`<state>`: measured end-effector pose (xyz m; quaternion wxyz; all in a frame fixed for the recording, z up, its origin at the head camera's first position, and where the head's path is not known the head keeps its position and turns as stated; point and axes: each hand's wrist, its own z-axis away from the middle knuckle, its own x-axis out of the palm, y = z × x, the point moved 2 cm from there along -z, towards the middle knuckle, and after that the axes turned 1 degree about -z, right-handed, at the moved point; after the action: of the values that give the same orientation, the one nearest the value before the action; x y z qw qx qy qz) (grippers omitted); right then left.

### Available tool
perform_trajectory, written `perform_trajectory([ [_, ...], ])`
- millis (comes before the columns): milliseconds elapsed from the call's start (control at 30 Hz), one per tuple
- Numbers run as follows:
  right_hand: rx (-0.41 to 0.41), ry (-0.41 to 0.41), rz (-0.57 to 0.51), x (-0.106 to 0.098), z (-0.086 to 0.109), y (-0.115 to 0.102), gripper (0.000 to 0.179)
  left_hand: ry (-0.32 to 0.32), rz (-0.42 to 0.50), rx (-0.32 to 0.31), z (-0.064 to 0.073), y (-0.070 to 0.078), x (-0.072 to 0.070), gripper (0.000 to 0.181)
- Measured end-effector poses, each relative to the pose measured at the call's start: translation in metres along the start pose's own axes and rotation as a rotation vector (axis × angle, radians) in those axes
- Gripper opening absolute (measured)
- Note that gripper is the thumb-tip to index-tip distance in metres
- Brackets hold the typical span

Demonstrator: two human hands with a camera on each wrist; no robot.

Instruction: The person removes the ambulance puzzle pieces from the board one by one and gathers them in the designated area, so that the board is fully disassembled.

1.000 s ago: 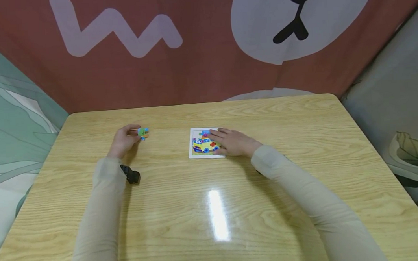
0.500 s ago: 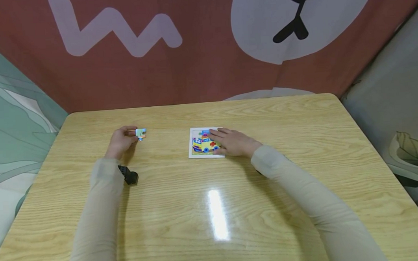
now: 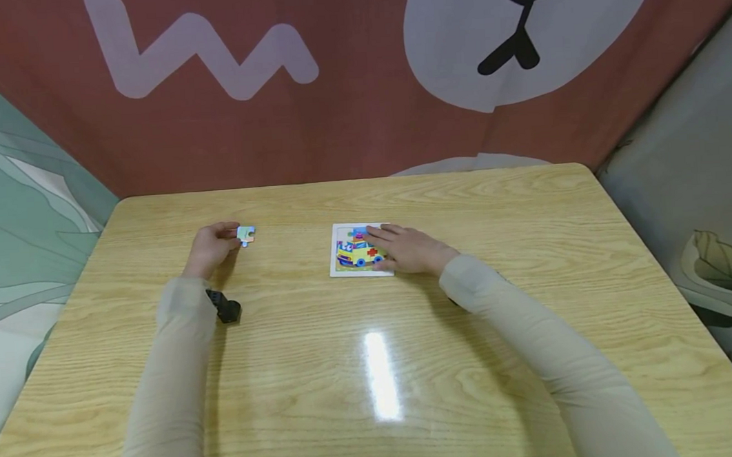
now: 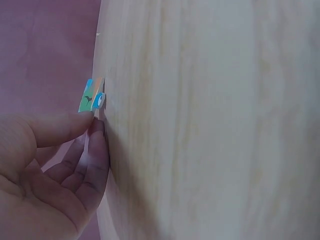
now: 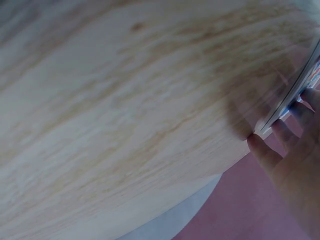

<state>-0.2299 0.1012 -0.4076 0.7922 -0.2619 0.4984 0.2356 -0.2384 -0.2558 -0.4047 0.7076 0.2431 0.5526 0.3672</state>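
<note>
On the left side of the table, my left hand point(image 3: 208, 249) pinches a small jigsaw piece point(image 3: 246, 235) between thumb and fingertips. Up close in the left wrist view, the piece point(image 4: 89, 97) shows green, blue and orange printing, and its lower end is hidden by the thumb. My right hand point(image 3: 413, 247) rests with fingers spread over the right part of a white-framed jigsaw board point(image 3: 333, 258). A yellow ambulance picture point(image 3: 351, 255) shows on the board, its right side covered by the hand. From the right wrist, the fingertips lie along the board's edge point(image 5: 294, 90).
The wood-grain table point(image 3: 324, 369) carries a bright light reflection at its front middle. A reddish-brown printed curtain point(image 3: 361, 132) hangs behind the far edge. A black wrist camera point(image 3: 226, 307) sits at the left sleeve.
My left hand has shifted slightly left with the jigsaw piece, which has turned so its face looks paler. The right hand and the board stay in place.
</note>
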Motion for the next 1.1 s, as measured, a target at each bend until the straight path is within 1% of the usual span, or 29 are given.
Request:
perform_trajectory([
  [200,0.0,-0.002,0.002,0.001,-0.001,0.001,0.07,-0.003,-0.007,0.005,0.002,0.0,0.0,0.045],
  [400,-0.001,-0.004,0.004,0.001,-0.001,0.0,0.07,0.005,-0.021,-0.007,0.002,0.0,0.0,0.045],
  [633,0.002,-0.005,0.008,0.0,-0.001,-0.001,0.07,0.0,0.008,-0.008,0.003,-0.001,-0.001,0.046],
  [767,0.001,-0.003,0.008,0.0,0.0,-0.001,0.07,0.025,0.01,0.03,0.004,0.0,-0.001,0.045],
  [833,0.004,-0.002,0.012,0.0,0.0,0.0,0.07,0.042,0.016,0.055,0.005,0.003,0.0,0.045],
  [933,0.001,0.005,0.017,0.0,0.0,0.0,0.07,0.054,0.033,0.087,0.006,0.012,0.004,0.043],
  [1100,-0.005,0.02,0.011,0.0,0.0,0.001,0.07,0.026,0.095,0.124,0.006,0.032,0.016,0.043],
])
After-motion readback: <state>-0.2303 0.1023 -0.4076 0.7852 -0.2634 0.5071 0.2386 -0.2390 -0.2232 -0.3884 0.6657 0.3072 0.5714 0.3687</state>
